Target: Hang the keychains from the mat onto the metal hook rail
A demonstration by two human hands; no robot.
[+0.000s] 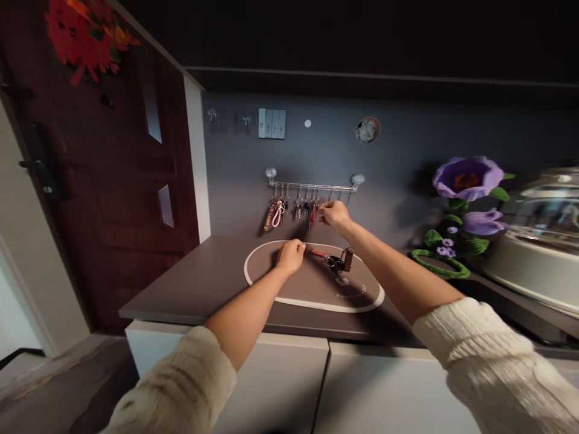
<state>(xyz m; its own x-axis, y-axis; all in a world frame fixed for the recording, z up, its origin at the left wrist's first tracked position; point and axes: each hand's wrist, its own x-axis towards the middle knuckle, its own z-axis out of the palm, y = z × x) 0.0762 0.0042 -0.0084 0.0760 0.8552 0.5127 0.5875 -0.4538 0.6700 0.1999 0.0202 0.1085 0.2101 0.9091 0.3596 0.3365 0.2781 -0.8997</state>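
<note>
At the wall rail [312, 187], my right hand [335, 216] is closed in a pinch at the rightmost hanging keys with a red tag [313, 216]. Its fingertips meet the edge of that bunch. Low over the brown mat [266, 271], my left hand [291, 255] is curled closed; what its fingers hold, if anything, is hidden. Just right of it, a bunch of keys [335, 263] with a red strap and a brown fob lies on the mat. Further left on the rail hang other keys [298, 208] and a bunch with a pink loop [277, 216].
A purple flower ornament [468, 181] and a clear-domed white appliance [534, 253] stand on the right. Wall hooks [246, 121] and a switch panel [272, 124] sit above the rail. A dark cabinet [339, 36] overhangs the counter [181, 289]; a dark red door [131, 181] is at left.
</note>
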